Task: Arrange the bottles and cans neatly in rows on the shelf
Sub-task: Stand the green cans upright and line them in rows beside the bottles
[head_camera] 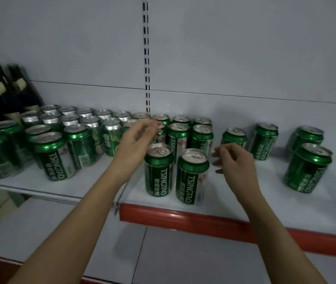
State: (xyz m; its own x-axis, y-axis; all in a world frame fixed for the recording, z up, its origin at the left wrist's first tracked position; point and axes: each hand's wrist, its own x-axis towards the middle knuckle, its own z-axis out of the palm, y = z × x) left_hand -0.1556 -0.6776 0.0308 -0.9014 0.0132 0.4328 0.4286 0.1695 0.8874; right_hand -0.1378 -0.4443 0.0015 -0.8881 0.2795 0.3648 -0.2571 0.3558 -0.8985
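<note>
Head view: both grips hang loose and hold nothing, left hand [137, 138] over the packed cans [77, 128] at ten o'clock, right hand [235, 160] beside two front cans [191, 177]. Left block looks sorted. Four strays [306, 167] at three o'clock await rows. Shelf [244, 193] there offers room; its red edge [183, 217] runs close.

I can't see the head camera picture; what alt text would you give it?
Two bare hands, left hand and right hand, hover empty over green beer cans on a white shelf; dark bottles stand far left.
</note>
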